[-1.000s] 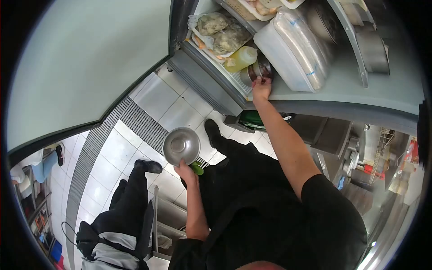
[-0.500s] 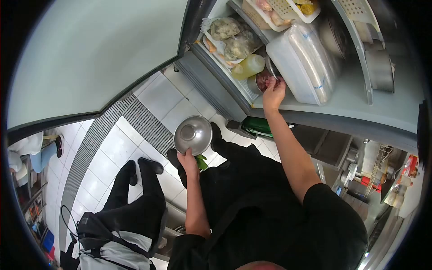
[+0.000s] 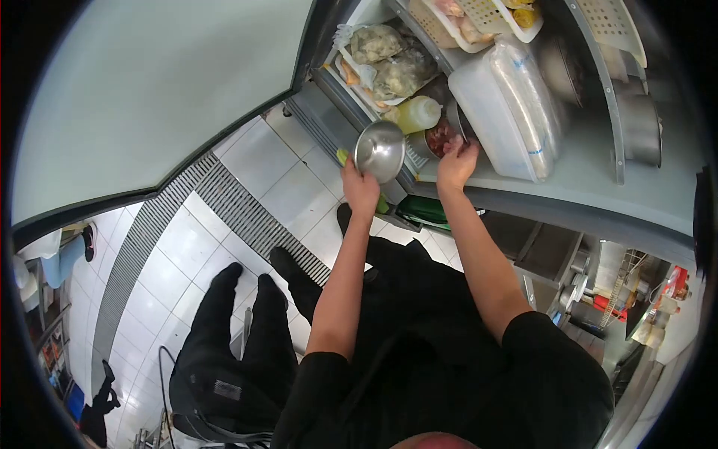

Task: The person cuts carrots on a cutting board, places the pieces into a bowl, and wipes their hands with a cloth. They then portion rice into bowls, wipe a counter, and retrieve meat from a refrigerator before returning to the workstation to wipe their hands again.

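Note:
My left hand (image 3: 360, 188) grips the rim of a shiny metal bowl (image 3: 380, 152), tilted in front of the open fridge. Something long and green (image 3: 342, 156) pokes out from beside and beneath that hand; I cannot make out its kind. My right hand (image 3: 458, 165) reaches inside to a round metal container (image 3: 440, 138) holding dark red pieces that look like meat. Its fingers are closed at the lower edge of a tilted metal lid (image 3: 462, 123) over that container; the fingertips are partly hidden. A bottle of yellow liquid (image 3: 417, 114) lies against the container.
Left of me stands the fridge door (image 3: 157, 97), swung open. Bagged food (image 3: 396, 67), a large translucent plastic box (image 3: 493, 112) and perforated white baskets (image 3: 486, 19) fill the shelves. Another person's dark-trousered legs (image 3: 232, 322) are close on my left, near a floor grate (image 3: 232, 198).
My left hand has brought the bowl up and right, close to the fridge shelf. My right hand stays at the container, where more of the red pieces shows. The nearby person has shifted.

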### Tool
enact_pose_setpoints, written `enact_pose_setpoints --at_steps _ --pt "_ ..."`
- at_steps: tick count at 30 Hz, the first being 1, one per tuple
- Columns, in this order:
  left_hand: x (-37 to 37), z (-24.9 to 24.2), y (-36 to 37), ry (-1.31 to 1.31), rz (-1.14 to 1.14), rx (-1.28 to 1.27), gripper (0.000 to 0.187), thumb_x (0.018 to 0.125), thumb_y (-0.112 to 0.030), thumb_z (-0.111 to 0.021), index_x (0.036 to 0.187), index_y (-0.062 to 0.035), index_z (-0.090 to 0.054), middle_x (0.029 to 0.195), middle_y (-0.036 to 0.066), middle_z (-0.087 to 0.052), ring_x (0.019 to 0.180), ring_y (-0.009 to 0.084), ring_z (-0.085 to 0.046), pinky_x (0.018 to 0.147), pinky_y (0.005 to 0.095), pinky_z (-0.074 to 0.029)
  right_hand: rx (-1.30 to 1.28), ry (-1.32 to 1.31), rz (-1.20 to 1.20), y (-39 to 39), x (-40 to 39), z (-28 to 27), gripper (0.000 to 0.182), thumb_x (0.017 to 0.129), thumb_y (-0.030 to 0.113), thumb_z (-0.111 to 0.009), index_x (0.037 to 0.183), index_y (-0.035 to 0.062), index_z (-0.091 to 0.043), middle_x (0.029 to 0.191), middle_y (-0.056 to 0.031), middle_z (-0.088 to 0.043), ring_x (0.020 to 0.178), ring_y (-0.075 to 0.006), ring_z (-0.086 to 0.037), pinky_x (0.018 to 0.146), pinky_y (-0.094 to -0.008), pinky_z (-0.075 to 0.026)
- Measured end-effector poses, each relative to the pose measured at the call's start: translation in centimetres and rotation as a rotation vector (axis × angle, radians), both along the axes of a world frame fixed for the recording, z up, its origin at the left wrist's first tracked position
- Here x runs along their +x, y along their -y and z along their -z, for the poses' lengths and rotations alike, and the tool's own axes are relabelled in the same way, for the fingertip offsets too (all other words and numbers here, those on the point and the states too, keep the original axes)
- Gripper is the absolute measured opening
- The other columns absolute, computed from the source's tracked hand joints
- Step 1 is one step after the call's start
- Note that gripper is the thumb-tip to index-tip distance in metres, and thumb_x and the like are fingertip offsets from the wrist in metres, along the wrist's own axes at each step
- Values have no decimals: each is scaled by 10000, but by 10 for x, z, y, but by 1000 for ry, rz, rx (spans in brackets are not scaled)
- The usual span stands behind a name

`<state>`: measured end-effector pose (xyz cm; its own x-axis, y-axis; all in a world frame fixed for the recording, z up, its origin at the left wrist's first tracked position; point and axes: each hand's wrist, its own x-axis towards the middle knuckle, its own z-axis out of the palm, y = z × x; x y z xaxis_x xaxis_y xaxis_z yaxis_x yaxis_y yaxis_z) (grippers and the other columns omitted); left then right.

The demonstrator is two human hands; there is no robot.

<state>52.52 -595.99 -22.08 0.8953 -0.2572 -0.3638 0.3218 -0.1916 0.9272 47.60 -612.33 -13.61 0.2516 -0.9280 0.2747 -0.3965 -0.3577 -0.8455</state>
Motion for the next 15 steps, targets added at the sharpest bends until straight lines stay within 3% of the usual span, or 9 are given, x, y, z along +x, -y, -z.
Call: enact_pose_setpoints --at_steps 1,6,11,15 --pt "3 0 9 7 4 23 541 839 -56 -484 1371 45 -478 1283 301 -518 1170 467 -533 1029 466 -418 114 15 48 0 -9 5 196 1017 94 -539 1155 -25 -470 902 -85 -613 763 -138 -606 721 -282 -515" --pt "19 21 28 11 -54 -16 544 843 -59 -496 1374 60 -467 1268 303 -525 1173 476 -528 1031 468 -414 192 56 -2 -30 -47 20 134 1027 85 -513 1090 -3 -434 922 -96 -615 802 -148 -614 755 -288 -512" --pt "26 47 33 -14 -48 -142 507 829 -42 -483 1327 49 -512 1245 281 -561 1153 458 -549 1025 456 -417 171 -170 -290 -71 -94 13 122 1012 36 -492 1111 -7 -435 896 -113 -626 814 -163 -635 769 -316 -517" --pt "26 9 2 -18 -66 -230 484 813 -35 -467 1285 44 -544 1201 250 -614 1126 414 -586 1006 423 -430 166 -291 -458 -101 -105 -33 142 974 -3 -516 1109 -13 -470 906 -139 -626 804 -204 -650 758 -321 -513"
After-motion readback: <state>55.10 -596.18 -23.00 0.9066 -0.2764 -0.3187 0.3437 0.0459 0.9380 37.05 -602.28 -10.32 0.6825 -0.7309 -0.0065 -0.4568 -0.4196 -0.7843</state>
